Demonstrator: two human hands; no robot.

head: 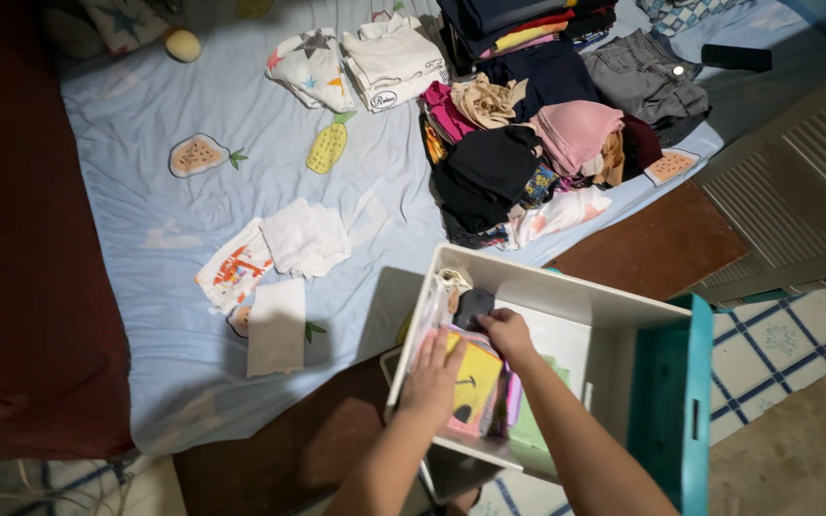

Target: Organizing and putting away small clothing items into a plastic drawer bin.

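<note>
A white drawer [566, 291] with a teal front [666, 401] rests on the bed's edge, with folded clothes standing upright inside. My left hand [435, 373] lies flat against a yellow folded garment [475, 375] and a pink one behind it. My right hand [510, 334] pinches a small dark folded piece [473, 306] at the top of the row. Further into the drawer lies a light green item [532, 420].
A pale blue sheet [164, 220] with fruit prints covers the bed. On it lie folded white cloths [306, 237], a heap of mixed clothes [528, 158] and folded stacks [389, 53] further back. A slatted door [805, 172] stands at right over tiled floor [786, 334].
</note>
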